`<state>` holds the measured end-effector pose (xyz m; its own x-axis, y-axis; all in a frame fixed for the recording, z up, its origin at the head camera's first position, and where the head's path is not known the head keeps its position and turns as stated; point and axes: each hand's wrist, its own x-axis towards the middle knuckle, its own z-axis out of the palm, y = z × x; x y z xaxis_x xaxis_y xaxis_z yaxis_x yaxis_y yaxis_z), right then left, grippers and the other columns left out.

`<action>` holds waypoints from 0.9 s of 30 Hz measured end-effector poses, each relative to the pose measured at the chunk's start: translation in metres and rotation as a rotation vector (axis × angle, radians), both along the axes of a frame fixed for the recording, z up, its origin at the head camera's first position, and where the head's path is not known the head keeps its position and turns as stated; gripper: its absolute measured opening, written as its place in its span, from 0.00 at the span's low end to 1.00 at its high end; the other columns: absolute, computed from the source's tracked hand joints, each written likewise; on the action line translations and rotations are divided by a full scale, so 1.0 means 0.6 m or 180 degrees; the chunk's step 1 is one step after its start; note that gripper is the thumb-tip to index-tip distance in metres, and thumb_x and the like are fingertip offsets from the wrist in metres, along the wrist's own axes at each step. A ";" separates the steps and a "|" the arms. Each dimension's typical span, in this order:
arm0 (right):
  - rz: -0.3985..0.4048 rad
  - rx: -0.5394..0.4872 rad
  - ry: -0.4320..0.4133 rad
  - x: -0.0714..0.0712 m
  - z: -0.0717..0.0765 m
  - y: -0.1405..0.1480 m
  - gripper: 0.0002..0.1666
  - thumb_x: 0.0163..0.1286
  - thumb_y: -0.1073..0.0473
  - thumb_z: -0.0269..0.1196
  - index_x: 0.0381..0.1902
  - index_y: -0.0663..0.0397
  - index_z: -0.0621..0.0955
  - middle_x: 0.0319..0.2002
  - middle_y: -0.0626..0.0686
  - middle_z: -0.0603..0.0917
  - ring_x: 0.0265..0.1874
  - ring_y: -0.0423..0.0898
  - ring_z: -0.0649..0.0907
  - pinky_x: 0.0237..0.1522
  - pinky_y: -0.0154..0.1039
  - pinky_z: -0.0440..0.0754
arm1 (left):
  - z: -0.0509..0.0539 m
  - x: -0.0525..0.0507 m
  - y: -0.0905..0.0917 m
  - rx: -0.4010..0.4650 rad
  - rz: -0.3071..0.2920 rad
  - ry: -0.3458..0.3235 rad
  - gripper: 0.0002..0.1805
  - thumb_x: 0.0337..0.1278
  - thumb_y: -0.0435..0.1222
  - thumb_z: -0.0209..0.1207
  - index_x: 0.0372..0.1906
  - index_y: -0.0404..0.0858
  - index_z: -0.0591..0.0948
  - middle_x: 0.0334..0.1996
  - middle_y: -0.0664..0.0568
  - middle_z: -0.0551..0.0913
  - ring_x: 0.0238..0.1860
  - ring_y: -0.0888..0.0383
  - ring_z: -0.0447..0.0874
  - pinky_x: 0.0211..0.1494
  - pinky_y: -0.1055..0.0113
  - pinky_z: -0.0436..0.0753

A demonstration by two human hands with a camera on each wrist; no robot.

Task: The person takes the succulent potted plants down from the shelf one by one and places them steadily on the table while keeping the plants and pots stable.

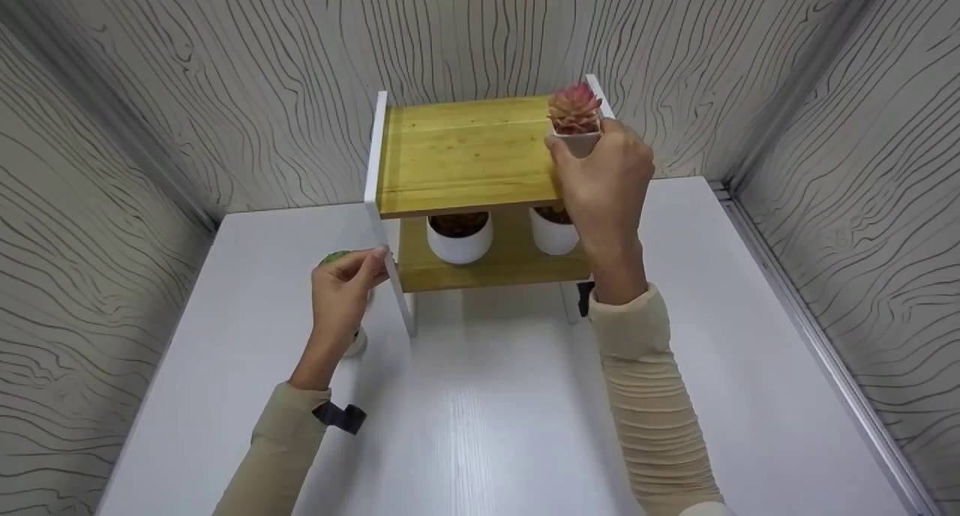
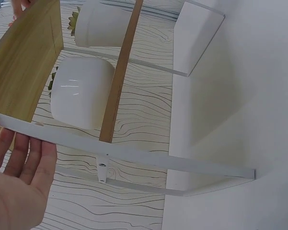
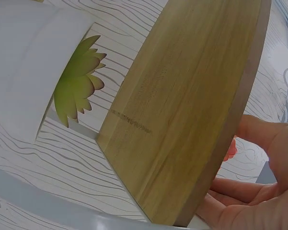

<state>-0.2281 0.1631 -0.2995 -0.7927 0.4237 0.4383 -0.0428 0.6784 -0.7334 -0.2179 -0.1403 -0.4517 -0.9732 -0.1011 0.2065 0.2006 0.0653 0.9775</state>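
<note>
My right hand (image 1: 611,178) holds a small white pot (image 1: 579,145) with a pink succulent (image 1: 575,109) at the right end of the upper board (image 1: 465,156) of a two-tier shelf. From below, the right wrist view shows only a bit of the red plant (image 3: 231,150) past the board; whether the pot touches the wood cannot be told. With thumb and fingers, my left hand (image 1: 339,295) grips the front edge of the shelf's white left side panel (image 2: 81,140). Two round white pots (image 1: 460,242) (image 1: 555,235) with succulents stand on the lower board (image 1: 487,274).
Left of the shelf, partly hidden behind my left hand, are a green plant (image 1: 334,256) and a white pot (image 1: 358,343). The shelf stands on a white table (image 1: 480,426), with wood-grain-patterned walls (image 1: 480,36) behind and at both sides.
</note>
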 end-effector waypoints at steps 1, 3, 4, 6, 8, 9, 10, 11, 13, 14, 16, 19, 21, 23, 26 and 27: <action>-0.0005 0.0003 -0.0027 -0.001 0.000 -0.001 0.32 0.66 0.50 0.76 0.55 0.72 0.84 0.51 0.68 0.88 0.53 0.59 0.87 0.58 0.54 0.86 | 0.000 0.001 0.000 -0.0002 0.0003 -0.0002 0.11 0.74 0.33 0.63 0.47 0.29 0.89 0.41 0.48 0.90 0.43 0.59 0.94 0.53 0.64 0.91; -0.0015 0.0016 -0.0062 -0.004 0.001 -0.003 0.31 0.65 0.50 0.76 0.54 0.72 0.84 0.51 0.68 0.88 0.52 0.59 0.87 0.59 0.54 0.86 | 0.000 0.001 -0.001 -0.0014 0.0018 -0.0017 0.11 0.73 0.34 0.63 0.47 0.30 0.89 0.41 0.48 0.90 0.43 0.59 0.94 0.53 0.65 0.91; -0.0021 0.0029 -0.0075 -0.005 0.002 -0.003 0.31 0.65 0.50 0.77 0.53 0.72 0.84 0.51 0.68 0.89 0.52 0.59 0.87 0.59 0.54 0.86 | 0.000 0.001 -0.001 -0.0027 0.0024 -0.0026 0.11 0.74 0.35 0.63 0.47 0.30 0.89 0.42 0.48 0.90 0.43 0.59 0.94 0.53 0.65 0.91; -0.0025 0.0048 -0.0108 -0.008 0.003 -0.005 0.32 0.65 0.49 0.77 0.53 0.73 0.84 0.51 0.68 0.89 0.52 0.59 0.87 0.59 0.54 0.86 | -0.001 0.000 -0.001 -0.0051 0.0032 -0.0041 0.12 0.74 0.36 0.63 0.47 0.30 0.89 0.42 0.48 0.90 0.44 0.59 0.94 0.54 0.65 0.91; -0.0027 0.0069 -0.0134 -0.011 0.004 -0.006 0.32 0.64 0.49 0.77 0.52 0.73 0.84 0.50 0.68 0.89 0.52 0.60 0.87 0.59 0.55 0.85 | -0.002 -0.001 -0.001 -0.0070 0.0029 -0.0042 0.12 0.73 0.36 0.63 0.47 0.30 0.89 0.42 0.48 0.90 0.44 0.59 0.94 0.54 0.65 0.91; -0.0027 0.0081 -0.0147 -0.012 0.004 -0.006 0.32 0.64 0.49 0.77 0.52 0.73 0.84 0.50 0.68 0.89 0.52 0.60 0.87 0.59 0.55 0.85 | -0.002 -0.001 -0.001 -0.0083 0.0028 -0.0044 0.12 0.73 0.36 0.64 0.47 0.31 0.89 0.43 0.48 0.90 0.44 0.59 0.94 0.54 0.65 0.91; -0.0027 0.0090 -0.0163 -0.013 0.005 -0.006 0.33 0.64 0.48 0.77 0.53 0.73 0.84 0.50 0.68 0.88 0.52 0.60 0.87 0.59 0.55 0.85 | -0.002 -0.001 -0.001 -0.0099 0.0029 -0.0046 0.12 0.73 0.37 0.64 0.47 0.31 0.90 0.43 0.48 0.90 0.44 0.59 0.94 0.54 0.65 0.91; -0.0022 0.0086 -0.0176 -0.014 0.005 -0.007 0.33 0.64 0.49 0.77 0.53 0.73 0.84 0.50 0.68 0.88 0.52 0.60 0.87 0.58 0.55 0.85 | -0.002 -0.001 -0.001 -0.0109 0.0031 -0.0046 0.12 0.74 0.37 0.64 0.47 0.31 0.90 0.43 0.48 0.90 0.44 0.59 0.94 0.54 0.65 0.91; -0.0017 0.0072 -0.0195 -0.015 0.005 -0.006 0.33 0.64 0.49 0.78 0.53 0.72 0.84 0.50 0.68 0.88 0.50 0.58 0.87 0.57 0.55 0.85 | -0.002 0.000 -0.001 -0.0135 0.0031 -0.0058 0.12 0.74 0.37 0.63 0.47 0.32 0.90 0.43 0.47 0.89 0.44 0.60 0.93 0.54 0.66 0.91; -0.0018 0.0063 -0.0200 -0.016 0.005 -0.006 0.33 0.64 0.49 0.78 0.53 0.72 0.84 0.50 0.67 0.88 0.49 0.57 0.86 0.56 0.55 0.85 | -0.002 0.001 -0.001 -0.0148 0.0032 -0.0068 0.11 0.74 0.36 0.63 0.47 0.32 0.90 0.43 0.47 0.89 0.44 0.60 0.93 0.54 0.67 0.90; -0.0011 0.0030 -0.0196 -0.017 0.005 -0.005 0.33 0.64 0.49 0.78 0.53 0.73 0.84 0.50 0.68 0.88 0.47 0.55 0.85 0.55 0.53 0.86 | -0.002 0.000 -0.001 -0.0149 0.0027 -0.0069 0.11 0.74 0.36 0.63 0.47 0.31 0.89 0.44 0.47 0.89 0.44 0.61 0.93 0.54 0.67 0.90; -0.0002 -0.0012 -0.0198 -0.018 0.005 -0.004 0.33 0.64 0.49 0.78 0.54 0.73 0.83 0.51 0.68 0.89 0.46 0.54 0.85 0.55 0.53 0.87 | -0.002 0.001 -0.001 -0.0126 0.0019 -0.0073 0.11 0.74 0.35 0.63 0.48 0.30 0.89 0.44 0.46 0.89 0.44 0.61 0.93 0.54 0.68 0.90; 0.0002 -0.0026 -0.0194 -0.018 0.006 -0.004 0.33 0.64 0.49 0.77 0.53 0.74 0.83 0.50 0.69 0.88 0.45 0.54 0.85 0.54 0.53 0.88 | -0.002 0.001 -0.001 -0.0109 0.0023 -0.0071 0.11 0.73 0.35 0.63 0.48 0.30 0.89 0.44 0.46 0.89 0.44 0.61 0.92 0.54 0.67 0.90; 0.0009 -0.0032 -0.0211 -0.018 0.007 -0.004 0.33 0.65 0.49 0.77 0.53 0.74 0.83 0.51 0.69 0.88 0.45 0.54 0.85 0.53 0.52 0.88 | -0.001 0.002 -0.001 -0.0106 0.0027 -0.0072 0.11 0.74 0.35 0.63 0.48 0.31 0.89 0.43 0.47 0.89 0.45 0.60 0.93 0.54 0.67 0.90; 0.0031 -0.0050 -0.0228 -0.018 0.008 -0.002 0.33 0.65 0.50 0.76 0.54 0.74 0.83 0.51 0.68 0.88 0.44 0.53 0.85 0.50 0.51 0.88 | 0.000 0.002 0.000 -0.0105 0.0024 -0.0064 0.12 0.74 0.36 0.63 0.48 0.31 0.89 0.43 0.47 0.89 0.45 0.60 0.93 0.54 0.67 0.90; 0.0046 -0.0063 -0.0234 -0.018 0.008 -0.002 0.32 0.66 0.50 0.75 0.55 0.73 0.82 0.52 0.68 0.88 0.44 0.53 0.85 0.50 0.51 0.88 | 0.000 0.003 0.000 -0.0102 0.0022 -0.0060 0.12 0.74 0.36 0.63 0.48 0.31 0.89 0.43 0.48 0.89 0.45 0.60 0.93 0.54 0.66 0.91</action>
<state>-0.2390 0.1618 -0.2947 -0.8285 0.4201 0.3703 0.0020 0.6634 -0.7482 -0.2161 -0.1404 -0.4515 -0.9763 -0.1014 0.1913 0.1816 0.0981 0.9785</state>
